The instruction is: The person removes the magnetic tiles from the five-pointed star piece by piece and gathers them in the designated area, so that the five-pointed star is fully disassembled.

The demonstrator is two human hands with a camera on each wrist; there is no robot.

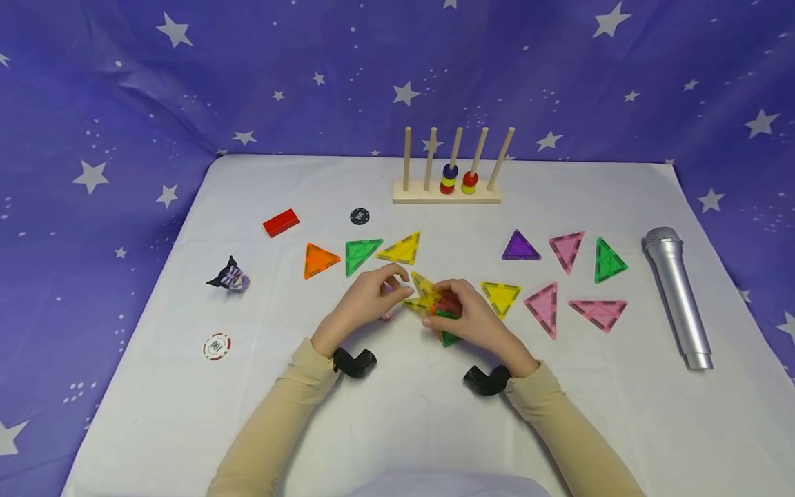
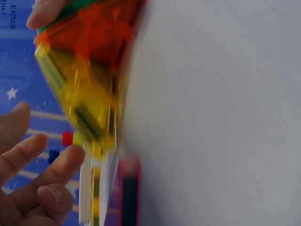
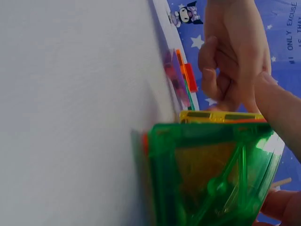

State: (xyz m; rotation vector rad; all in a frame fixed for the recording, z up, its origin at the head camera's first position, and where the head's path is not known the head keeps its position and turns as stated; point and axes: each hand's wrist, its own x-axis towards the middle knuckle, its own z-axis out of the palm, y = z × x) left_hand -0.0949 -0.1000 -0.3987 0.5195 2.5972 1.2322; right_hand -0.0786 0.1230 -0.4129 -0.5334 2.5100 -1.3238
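Observation:
My right hand [image 1: 467,314] grips a small cluster of translucent magnetic triangle tiles near the middle of the table. A green tile [image 3: 211,183] faces the right wrist camera, an orange-red tile [image 2: 89,35] sits behind it, and yellow tiles [image 1: 419,301] stick out at the left end. My left hand [image 1: 369,297] hovers just left of those yellow tiles with loosely bent fingers, apart from them and holding nothing. A purple and pink piece [image 3: 176,77] lies on the table below the left hand, mostly hidden from the head view.
Loose triangle tiles lie around, including orange [image 1: 320,261], purple [image 1: 520,247] and pink [image 1: 598,314]. Behind them stands a wooden peg rack [image 1: 447,196] with rings. A silver microphone [image 1: 680,300] lies right; a red block [image 1: 281,223], poker chips [image 1: 217,346] and a figurine [image 1: 231,276] lie left.

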